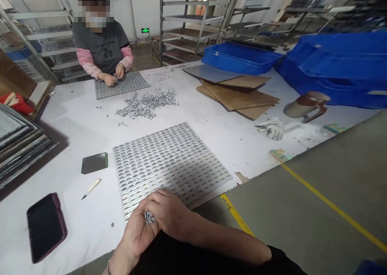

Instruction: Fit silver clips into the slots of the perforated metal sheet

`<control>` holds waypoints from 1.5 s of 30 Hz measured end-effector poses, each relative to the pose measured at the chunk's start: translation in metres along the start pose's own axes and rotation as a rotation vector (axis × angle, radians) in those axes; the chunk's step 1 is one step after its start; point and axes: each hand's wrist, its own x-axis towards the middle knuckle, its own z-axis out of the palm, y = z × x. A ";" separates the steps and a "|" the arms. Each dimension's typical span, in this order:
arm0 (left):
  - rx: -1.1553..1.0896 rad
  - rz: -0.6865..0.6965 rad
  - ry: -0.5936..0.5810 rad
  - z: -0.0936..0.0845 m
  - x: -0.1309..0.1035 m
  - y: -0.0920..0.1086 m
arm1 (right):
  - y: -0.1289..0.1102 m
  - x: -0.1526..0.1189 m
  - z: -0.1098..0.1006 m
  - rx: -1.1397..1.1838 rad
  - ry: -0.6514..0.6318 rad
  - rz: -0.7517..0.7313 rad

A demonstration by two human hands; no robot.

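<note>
My left hand [139,230] is cupped around several small silvery metal pieces [148,217], which show in its palm. Over it bends my right hand [165,212], fingers curled together at the pieces; its fingertips are partly hidden, so what they pinch cannot be seen. Both hands are at the near edge of a flat square tray [172,162] with rows of leaf-shaped slots. Farther rows look filled with grey pieces, while the nearer rows show brownish marks. Beyond the tray lies a loose pile of the same small pieces [148,104] on the white table [87,121].
Across the table a co-worker [102,45] handles pieces over another tray [121,87]. Left are a phone [45,228], a knife-like tool [91,188] and a dark plate [94,163]. Right are brown boards [236,95], gloves [271,128], a mug [305,105] and blue bins [238,58].
</note>
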 end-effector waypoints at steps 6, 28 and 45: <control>0.263 0.156 -0.097 -0.013 -0.007 -0.011 | 0.003 -0.001 0.006 0.131 0.083 0.084; 0.405 0.328 -0.171 -0.028 -0.006 0.002 | 0.033 0.007 0.019 0.461 0.221 0.456; 0.116 0.234 -0.197 -0.037 0.004 0.013 | 0.054 0.031 0.026 0.254 0.296 0.441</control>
